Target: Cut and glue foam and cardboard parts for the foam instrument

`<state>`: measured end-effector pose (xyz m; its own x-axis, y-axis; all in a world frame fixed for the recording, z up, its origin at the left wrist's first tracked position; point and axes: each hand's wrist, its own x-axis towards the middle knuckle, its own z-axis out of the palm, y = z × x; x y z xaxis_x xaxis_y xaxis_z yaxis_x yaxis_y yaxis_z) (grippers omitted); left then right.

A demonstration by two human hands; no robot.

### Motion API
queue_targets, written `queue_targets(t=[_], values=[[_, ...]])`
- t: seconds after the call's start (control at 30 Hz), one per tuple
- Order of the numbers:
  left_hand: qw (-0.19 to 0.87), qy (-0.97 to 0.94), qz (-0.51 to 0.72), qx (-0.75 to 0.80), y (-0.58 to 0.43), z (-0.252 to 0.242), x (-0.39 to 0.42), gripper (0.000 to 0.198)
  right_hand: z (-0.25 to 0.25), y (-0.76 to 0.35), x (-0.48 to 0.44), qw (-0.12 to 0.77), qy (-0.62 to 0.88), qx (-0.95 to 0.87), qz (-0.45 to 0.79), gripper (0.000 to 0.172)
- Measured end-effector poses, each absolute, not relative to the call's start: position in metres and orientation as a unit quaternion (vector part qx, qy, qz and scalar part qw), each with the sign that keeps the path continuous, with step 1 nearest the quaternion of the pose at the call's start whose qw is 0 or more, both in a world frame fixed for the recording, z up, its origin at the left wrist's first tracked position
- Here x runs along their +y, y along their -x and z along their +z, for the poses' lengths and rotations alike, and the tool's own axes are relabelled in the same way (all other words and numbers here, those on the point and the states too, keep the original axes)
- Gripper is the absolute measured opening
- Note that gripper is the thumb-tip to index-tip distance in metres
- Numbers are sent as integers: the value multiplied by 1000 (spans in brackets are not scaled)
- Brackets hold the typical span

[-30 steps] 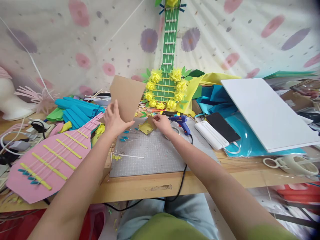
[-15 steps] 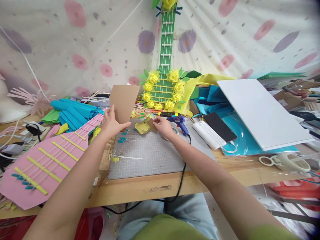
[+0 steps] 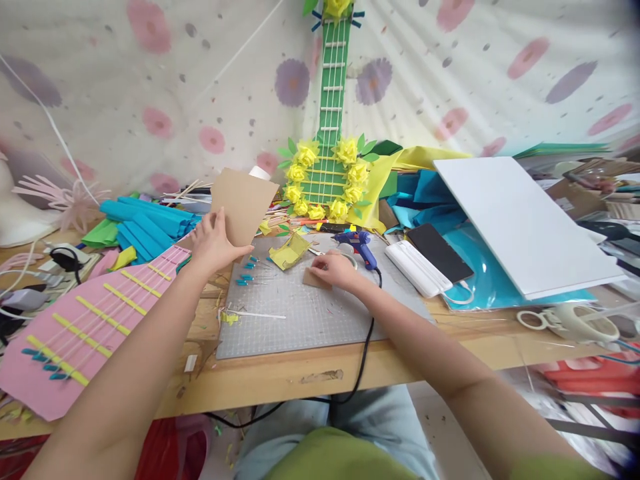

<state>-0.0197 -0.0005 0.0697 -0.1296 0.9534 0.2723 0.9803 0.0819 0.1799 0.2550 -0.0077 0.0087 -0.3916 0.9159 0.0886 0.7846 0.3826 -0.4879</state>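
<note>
My left hand (image 3: 214,244) grips the lower edge of a brown cardboard sheet (image 3: 242,203) and holds it upright above the left edge of the grey cutting mat (image 3: 305,313). On the mat, my right hand (image 3: 334,269) pinches a small brown cardboard piece (image 3: 313,279) that lies flat. A crumpled yellow paper scrap (image 3: 289,251) sits just behind that piece. A blue glue gun (image 3: 359,243) rests to the right of my right hand, with its black cord running off the table's front edge.
A pink paper guitar (image 3: 85,320) lies at the left. A green paper guitar with yellow flowers (image 3: 327,167) stands at the back. Teal paper rolls (image 3: 145,223), a white board (image 3: 520,223), a black phone (image 3: 440,252), a white case (image 3: 419,268) and scissors (image 3: 565,323) surround the mat.
My right hand has drawn the small cardboard piece away from the yellow scrap, toward me, and onto the mat. The left hand with the sheet shifted slightly left.
</note>
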Motion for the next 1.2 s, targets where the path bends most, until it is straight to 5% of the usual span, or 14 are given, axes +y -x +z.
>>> queue_targets(t=[0.3,0.67,0.87,1.07,1.2], values=[[62,648,-161,-742,6,69,16,108,0,-235,23,261,583,-739,216,59],[66,628,-170,-757,13,67,6,107,-14,-223,51,378,582,-612,380,16],[80,605,-207,-765,1,71,-4,106,-10,-224,60,417,577,-587,387,21],[70,627,-213,-746,-15,65,-16,101,-7,-217,56,427,515,-640,377,56],[78,640,-194,-739,-26,52,-27,99,-9,-233,33,351,547,-697,305,36]])
